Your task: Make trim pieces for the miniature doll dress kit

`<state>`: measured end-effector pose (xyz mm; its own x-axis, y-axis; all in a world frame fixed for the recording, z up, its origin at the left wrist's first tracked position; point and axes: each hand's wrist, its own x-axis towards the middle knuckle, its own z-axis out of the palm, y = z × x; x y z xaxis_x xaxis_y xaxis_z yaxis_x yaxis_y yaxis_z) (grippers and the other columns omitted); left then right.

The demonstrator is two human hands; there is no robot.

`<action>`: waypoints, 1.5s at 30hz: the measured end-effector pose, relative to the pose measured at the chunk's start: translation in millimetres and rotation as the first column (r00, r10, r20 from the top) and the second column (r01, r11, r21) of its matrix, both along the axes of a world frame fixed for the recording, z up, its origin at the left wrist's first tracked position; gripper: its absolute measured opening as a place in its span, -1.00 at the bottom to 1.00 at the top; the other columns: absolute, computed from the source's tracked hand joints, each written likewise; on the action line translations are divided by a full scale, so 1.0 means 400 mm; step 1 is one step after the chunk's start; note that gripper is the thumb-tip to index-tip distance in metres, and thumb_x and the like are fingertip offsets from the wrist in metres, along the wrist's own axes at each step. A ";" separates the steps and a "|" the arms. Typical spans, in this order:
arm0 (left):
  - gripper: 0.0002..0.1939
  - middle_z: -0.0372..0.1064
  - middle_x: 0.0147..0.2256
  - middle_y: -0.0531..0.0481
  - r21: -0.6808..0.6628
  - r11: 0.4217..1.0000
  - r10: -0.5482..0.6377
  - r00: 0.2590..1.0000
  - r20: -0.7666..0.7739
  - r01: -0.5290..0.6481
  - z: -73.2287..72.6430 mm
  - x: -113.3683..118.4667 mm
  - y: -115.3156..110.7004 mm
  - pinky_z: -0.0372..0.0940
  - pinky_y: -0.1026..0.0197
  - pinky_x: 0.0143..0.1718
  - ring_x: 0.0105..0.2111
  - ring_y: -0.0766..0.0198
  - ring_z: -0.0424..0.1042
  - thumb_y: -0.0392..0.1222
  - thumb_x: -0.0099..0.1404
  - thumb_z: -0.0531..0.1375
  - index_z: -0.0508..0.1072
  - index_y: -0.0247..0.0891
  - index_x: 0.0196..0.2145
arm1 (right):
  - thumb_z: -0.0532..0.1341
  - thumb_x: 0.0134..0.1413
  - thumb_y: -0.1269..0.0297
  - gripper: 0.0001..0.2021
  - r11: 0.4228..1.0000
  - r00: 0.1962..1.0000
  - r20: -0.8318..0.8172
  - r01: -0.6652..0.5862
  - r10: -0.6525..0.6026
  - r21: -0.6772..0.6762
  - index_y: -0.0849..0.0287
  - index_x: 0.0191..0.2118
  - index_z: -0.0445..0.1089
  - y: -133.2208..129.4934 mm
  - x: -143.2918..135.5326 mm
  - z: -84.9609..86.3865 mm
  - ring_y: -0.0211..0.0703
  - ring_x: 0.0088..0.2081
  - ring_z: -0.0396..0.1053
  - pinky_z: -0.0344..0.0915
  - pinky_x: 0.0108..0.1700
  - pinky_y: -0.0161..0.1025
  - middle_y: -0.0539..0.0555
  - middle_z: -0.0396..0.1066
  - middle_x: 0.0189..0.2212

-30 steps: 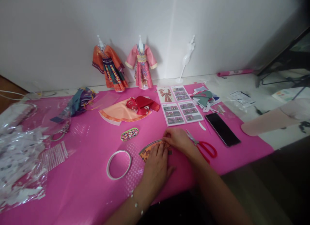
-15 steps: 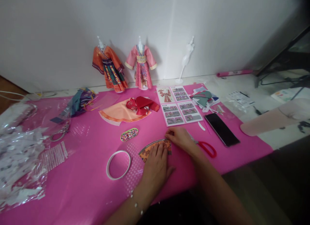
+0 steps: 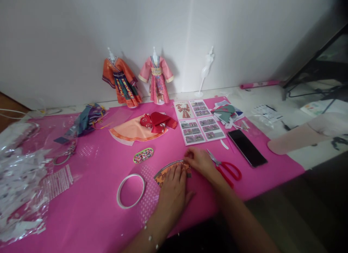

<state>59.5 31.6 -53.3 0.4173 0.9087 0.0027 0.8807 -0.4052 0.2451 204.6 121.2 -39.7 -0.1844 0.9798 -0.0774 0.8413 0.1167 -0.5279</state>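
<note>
nothing can be read, as the tiny print on the white sheet (image 3: pixel 199 122) is too blurred.

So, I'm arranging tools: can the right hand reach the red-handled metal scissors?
Probably yes: the scissors lie beside the right hand, nothing visible between, though it touches the fan-shaped orange patterned piece.

Dim light, apparently soft focus.

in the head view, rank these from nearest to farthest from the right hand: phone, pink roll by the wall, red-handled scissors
From the right hand:
1. red-handled scissors: just to its right
2. phone: farther right, past the scissors
3. pink roll: far back on the right, by the wall
</note>
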 end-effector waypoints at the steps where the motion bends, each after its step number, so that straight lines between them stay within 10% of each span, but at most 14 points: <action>1: -0.25 0.17 0.22 -0.39 0.003 1.000 0.001 1.000 0.001 -0.001 -0.002 -0.001 -0.001 0.13 -0.22 0.21 0.21 -0.20 0.16 -0.04 0.15 0.32 0.22 -0.49 0.19 | 0.24 0.09 0.35 -0.90 0.999 0.999 -0.011 -0.030 0.030 0.019 0.16 -0.25 0.46 -0.004 0.004 0.001 -0.25 -0.35 0.40 0.14 -0.34 -0.35 0.00 0.50 -0.38; 11: -0.24 0.20 0.19 -0.40 0.067 0.998 -0.006 1.000 -0.012 0.006 -0.015 -0.008 -0.006 0.16 -0.23 0.18 0.19 -0.24 0.19 -0.02 0.12 0.35 0.27 -0.48 0.17 | 0.13 0.22 0.36 -0.81 0.928 0.937 0.210 -0.321 0.281 0.189 0.05 -0.14 0.47 -0.086 0.020 0.000 -0.19 -0.32 0.24 -0.04 -0.37 -0.26 0.06 0.32 -0.32; 30: -0.35 0.20 0.19 -0.35 0.067 0.998 0.023 1.000 0.003 -0.023 0.036 -0.014 -0.020 0.10 -0.33 0.18 0.19 -0.22 0.18 -0.09 0.17 0.32 0.28 -0.37 0.16 | 0.07 0.27 0.29 -0.75 0.935 0.940 0.222 -0.302 0.259 0.187 0.01 -0.06 0.46 -0.081 0.007 -0.010 -0.18 -0.31 0.31 0.06 -0.35 -0.28 0.06 0.35 -0.29; 39: -0.71 0.40 -0.08 -0.20 0.329 0.932 -0.274 0.892 0.360 0.154 0.056 -0.070 -0.238 0.41 0.15 -0.11 -0.08 0.16 0.41 -0.33 0.35 0.08 0.32 -0.26 0.02 | 0.06 0.26 0.30 -0.71 0.941 0.958 0.180 -0.261 0.224 0.215 0.02 -0.01 0.45 -0.084 0.004 -0.004 -0.16 -0.29 0.39 0.20 -0.27 -0.28 0.08 0.43 -0.20; 45: -0.84 0.47 -0.31 -0.02 0.366 0.880 -0.432 0.828 0.358 0.302 -0.037 -0.100 -0.372 0.39 0.32 -0.32 -0.36 0.31 0.44 -0.21 0.42 0.01 0.38 -0.20 -0.15 | 0.06 0.21 0.34 -0.67 0.930 0.982 0.042 -0.186 0.182 0.318 0.12 0.03 0.43 -0.096 0.025 0.010 -0.10 -0.21 0.42 0.29 -0.16 -0.23 0.13 0.46 -0.12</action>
<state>19.5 -117.1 -68.1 0.6182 0.6190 0.4843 0.4905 -0.7854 0.3776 214.8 82.9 -35.7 -0.3646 0.9023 0.2302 0.7948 0.4304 -0.4279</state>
